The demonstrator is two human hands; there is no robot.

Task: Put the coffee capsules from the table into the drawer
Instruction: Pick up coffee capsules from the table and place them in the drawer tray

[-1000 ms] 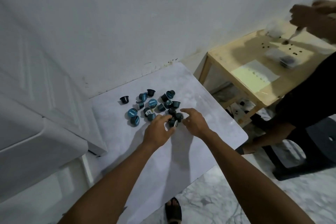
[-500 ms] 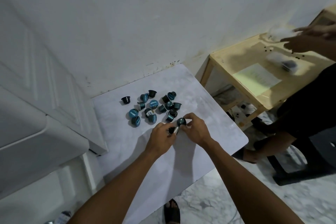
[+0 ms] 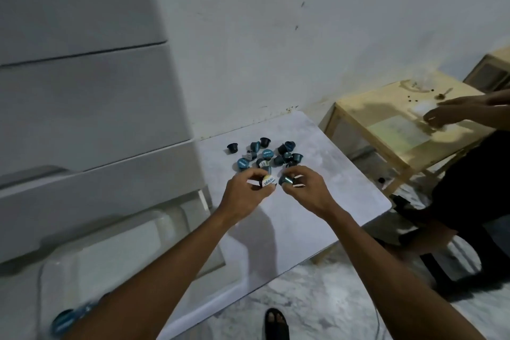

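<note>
Two capsules are held above the white table (image 3: 331,201), one in each hand. The left hand (image 3: 245,193) pinches a white-lid capsule (image 3: 269,181) between its thumb and fingertips. The lid faces the camera, and the dark writing on it looks like "excelso". The right hand (image 3: 306,190) pinches a dark teal capsule (image 3: 285,180) the same way, just beside the first one.

Behind the hands, the pile of capsules (image 3: 266,154) lies on the table near the wall. Some of them show blue lids with white writing, but it is too small to read.

At the lower left is the drawer (image 3: 143,240), pulled out from the white cabinet (image 3: 82,96). It is see-through white plastic. Down in its near corner sits a blue-lid capsule (image 3: 63,323), blurry and partly behind the left arm. I cannot tell how many more are in there.

Half a second ago both hands were down at the near edge of the pile. Now they have lifted up with their capsules, and the white lid has turned toward the camera. The view has swung left too, so the open drawer has come into sight.

Off to the right, another person's hand (image 3: 444,116) reaches over a wooden table (image 3: 358,107).
</note>
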